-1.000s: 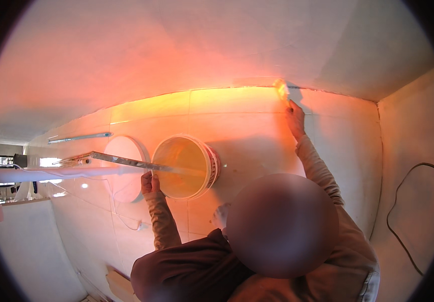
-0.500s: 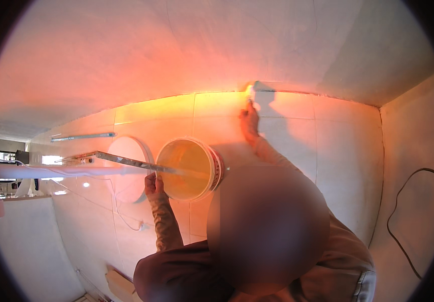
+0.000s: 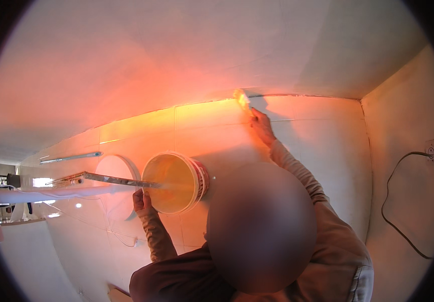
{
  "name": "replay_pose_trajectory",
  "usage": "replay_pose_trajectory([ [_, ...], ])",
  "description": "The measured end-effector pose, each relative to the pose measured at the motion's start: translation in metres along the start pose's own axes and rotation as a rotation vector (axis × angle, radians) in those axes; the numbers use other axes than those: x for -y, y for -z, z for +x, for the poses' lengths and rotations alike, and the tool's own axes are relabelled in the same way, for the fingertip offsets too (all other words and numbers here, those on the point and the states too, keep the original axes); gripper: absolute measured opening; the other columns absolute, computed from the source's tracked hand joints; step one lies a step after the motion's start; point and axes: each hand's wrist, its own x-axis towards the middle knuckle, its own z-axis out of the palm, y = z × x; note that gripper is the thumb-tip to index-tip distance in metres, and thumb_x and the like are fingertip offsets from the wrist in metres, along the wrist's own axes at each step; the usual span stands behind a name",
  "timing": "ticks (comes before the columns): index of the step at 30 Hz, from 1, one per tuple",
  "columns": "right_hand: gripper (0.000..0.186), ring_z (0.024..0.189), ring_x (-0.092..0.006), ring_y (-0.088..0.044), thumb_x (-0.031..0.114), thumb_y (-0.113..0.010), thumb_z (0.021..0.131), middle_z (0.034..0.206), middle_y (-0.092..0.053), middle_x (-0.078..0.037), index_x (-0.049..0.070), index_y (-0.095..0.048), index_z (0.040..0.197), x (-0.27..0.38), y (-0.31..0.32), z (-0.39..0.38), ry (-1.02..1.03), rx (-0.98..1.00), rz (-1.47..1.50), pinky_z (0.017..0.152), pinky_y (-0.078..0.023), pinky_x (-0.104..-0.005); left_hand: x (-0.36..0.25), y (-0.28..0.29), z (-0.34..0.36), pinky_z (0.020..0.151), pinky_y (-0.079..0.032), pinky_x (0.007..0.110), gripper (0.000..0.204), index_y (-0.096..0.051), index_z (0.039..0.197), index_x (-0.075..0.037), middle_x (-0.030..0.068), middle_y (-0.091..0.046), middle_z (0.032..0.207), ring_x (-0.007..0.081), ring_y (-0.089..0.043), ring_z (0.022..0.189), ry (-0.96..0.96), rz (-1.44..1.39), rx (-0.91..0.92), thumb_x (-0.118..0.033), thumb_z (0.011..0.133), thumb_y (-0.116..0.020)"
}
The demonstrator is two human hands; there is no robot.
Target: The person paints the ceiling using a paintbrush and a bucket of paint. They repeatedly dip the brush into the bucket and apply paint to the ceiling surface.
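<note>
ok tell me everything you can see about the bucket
The bucket is round, pale and plastic-looking, with reddish printing on its outer right side. Its mouth is open, the interior tinted yellow-orange; how full it is cannot be told. It sits on pale tiles; any slight tilt is unclear. The left hand is at its lower-left rim, apparently touching it. A flat bar overlaps the rim's left side, contact unclear.

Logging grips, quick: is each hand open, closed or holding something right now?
Left hand: closed at the bucket's rim, seemingly gripping it.
Right hand: closed, holding a tool; glare hides its type.
</note>
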Motion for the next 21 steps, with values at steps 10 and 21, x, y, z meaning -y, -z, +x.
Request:
replay_pose_trajectory([
  [10,0.020,0.066,-0.0049,-0.046,0.009,-0.058,0.095,0.075,-0.047,0.006,0.002,-0.067,0.112,-0.055,0.169,-0.028,-0.151,-0.202,0.056,0.058,-0.040,-0.0231,-0.006,0.000,-0.005,0.077,-0.057,0.030,0.023,-0.061,0.111,0.000,0.0094,-0.071,0.101,0.0150,-0.066,0.085,0.009,-0.055,0.034,-0.016,0.097,-0.071],
  [21,0.023,0.067,-0.0063,-0.054,0.008,-0.058,0.096,0.080,-0.052,0.003,0.009,-0.061,0.119,-0.009,0.072,-0.008,-0.332,-0.432,0.390,0.047,-0.038,-0.0218,-0.004,-0.001,-0.004,0.079,-0.057,0.031,0.021,-0.062,0.110,-0.001,0.0095,-0.071,0.101,0.0157,-0.066,0.087,0.039,0.006,-0.012,-0.015,0.097,-0.071],
])
